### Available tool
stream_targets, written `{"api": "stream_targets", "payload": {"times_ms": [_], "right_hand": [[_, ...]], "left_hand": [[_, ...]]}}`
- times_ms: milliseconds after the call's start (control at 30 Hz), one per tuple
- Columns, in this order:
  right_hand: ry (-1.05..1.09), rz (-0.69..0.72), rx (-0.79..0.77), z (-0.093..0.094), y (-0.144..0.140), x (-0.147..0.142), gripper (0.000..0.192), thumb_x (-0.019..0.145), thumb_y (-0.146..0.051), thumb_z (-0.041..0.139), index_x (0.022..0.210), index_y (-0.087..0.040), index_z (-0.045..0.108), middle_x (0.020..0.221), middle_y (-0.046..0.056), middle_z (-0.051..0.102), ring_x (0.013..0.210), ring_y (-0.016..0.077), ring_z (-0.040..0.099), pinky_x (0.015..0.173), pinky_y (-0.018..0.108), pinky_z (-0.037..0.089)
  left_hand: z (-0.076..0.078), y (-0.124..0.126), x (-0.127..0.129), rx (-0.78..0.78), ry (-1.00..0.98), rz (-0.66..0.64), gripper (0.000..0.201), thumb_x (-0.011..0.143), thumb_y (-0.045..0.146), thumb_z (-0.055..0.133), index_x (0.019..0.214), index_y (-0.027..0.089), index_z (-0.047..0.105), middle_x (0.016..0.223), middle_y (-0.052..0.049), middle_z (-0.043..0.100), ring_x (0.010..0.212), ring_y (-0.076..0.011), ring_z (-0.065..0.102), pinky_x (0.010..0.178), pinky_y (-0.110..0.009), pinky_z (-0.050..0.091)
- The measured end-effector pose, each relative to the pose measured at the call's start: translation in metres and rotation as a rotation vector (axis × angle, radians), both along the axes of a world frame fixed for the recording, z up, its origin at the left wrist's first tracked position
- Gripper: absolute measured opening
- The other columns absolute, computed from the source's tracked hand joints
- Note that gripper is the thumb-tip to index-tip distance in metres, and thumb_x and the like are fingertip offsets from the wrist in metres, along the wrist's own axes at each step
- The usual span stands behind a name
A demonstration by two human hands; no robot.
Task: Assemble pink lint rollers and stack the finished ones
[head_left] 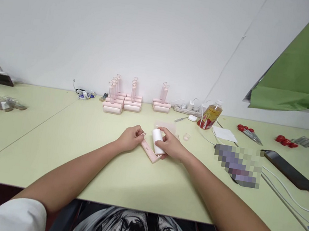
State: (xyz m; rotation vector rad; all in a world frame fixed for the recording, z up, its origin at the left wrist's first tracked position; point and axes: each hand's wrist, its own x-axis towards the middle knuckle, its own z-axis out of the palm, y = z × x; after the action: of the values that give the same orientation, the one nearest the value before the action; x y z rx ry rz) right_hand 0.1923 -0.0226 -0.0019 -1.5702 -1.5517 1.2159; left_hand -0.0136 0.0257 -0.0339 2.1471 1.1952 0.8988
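A white roll [157,141] sits in a pink frame [149,150] at the middle of the pale green worktop [60,135], held between both hands. The right hand [171,146] wraps its fingers over the roll, its grip closed on it, while the roll's lower end meets the corner of the frame. The left hand [131,138] pinches the frame's long handle at its upper end, so its grip is closed on the frame, just left of the roll.

Just beyond the right hand lies a flat pale pink piece [166,126], with a small pinkish bit [186,137] beside it. Farther back from both hands, near the wall, stand stacks of assembled pink rollers [123,99], handles upright. Behind and to the right of the right hand, a bottle of amber liquid [210,116] stands by a white power strip [188,109], and a white cloth [224,134] lies next to it. Well to the right are red-handled tools [248,132] and a dark tablet [286,169]. Far to the left of the left hand lie small clear packets [4,102]
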Motion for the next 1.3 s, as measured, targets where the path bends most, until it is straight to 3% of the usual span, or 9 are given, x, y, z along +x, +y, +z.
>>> {"api": "stream_targets", "payload": {"times_ms": [167,400,700,900,1300], "right_hand": [[0.142,-0.027,0.043,0.0021,-0.0007,-0.0026,0.064,0.075,-0.026,0.062,0.133,-0.036,0.038,0.085,-0.003,0.046,0.058,0.0151,0.062,0.042,0.029,0.056],[0.233,0.068,0.028,0.0060,-0.0066,-0.0059,0.061,0.074,-0.028,0.061,0.130,-0.035,0.038,0.081,-0.005,0.044,0.054,0.0148,0.060,0.039,0.030,0.054],[0.091,0.113,0.195,0.0032,-0.0074,-0.0040,0.063,0.073,-0.023,0.060,0.133,-0.031,0.040,0.090,-0.002,0.047,0.066,0.0122,0.058,0.050,0.021,0.049],[0.000,0.137,0.258,0.0017,-0.0074,-0.0031,0.067,0.075,-0.024,0.059,0.137,-0.031,0.038,0.093,-0.001,0.048,0.066,0.0121,0.056,0.051,0.022,0.047],[-0.216,0.214,0.327,0.0038,-0.0087,-0.0006,0.064,0.077,-0.023,0.058,0.138,-0.029,0.039,0.094,0.000,0.055,0.071,0.0139,0.056,0.067,0.026,0.044]], "left_hand": [[-0.0006,-0.0035,0.0012,-0.007,-0.170,-0.084,0.019,0.081,0.031,0.053,0.070,0.020,0.041,0.070,0.002,0.058,0.064,-0.0131,0.051,0.059,-0.025,0.038],[0.0028,-0.0072,0.0005,0.070,-0.189,-0.115,0.021,0.080,0.024,0.051,0.067,0.020,0.036,0.062,0.005,0.049,0.057,-0.0103,0.042,0.055,-0.023,0.033],[0.0023,-0.0066,-0.0011,0.073,-0.175,-0.129,0.019,0.078,0.022,0.051,0.067,0.020,0.037,0.060,0.006,0.043,0.056,-0.0096,0.039,0.055,-0.023,0.031],[0.0037,-0.0075,-0.0014,0.062,-0.172,-0.140,0.020,0.077,0.023,0.052,0.066,0.020,0.036,0.059,0.007,0.039,0.056,-0.0092,0.037,0.055,-0.023,0.031],[0.0023,-0.0045,-0.0030,0.039,-0.185,-0.136,0.020,0.078,0.024,0.052,0.066,0.020,0.036,0.060,0.006,0.044,0.056,-0.0095,0.039,0.055,-0.023,0.031]]}}
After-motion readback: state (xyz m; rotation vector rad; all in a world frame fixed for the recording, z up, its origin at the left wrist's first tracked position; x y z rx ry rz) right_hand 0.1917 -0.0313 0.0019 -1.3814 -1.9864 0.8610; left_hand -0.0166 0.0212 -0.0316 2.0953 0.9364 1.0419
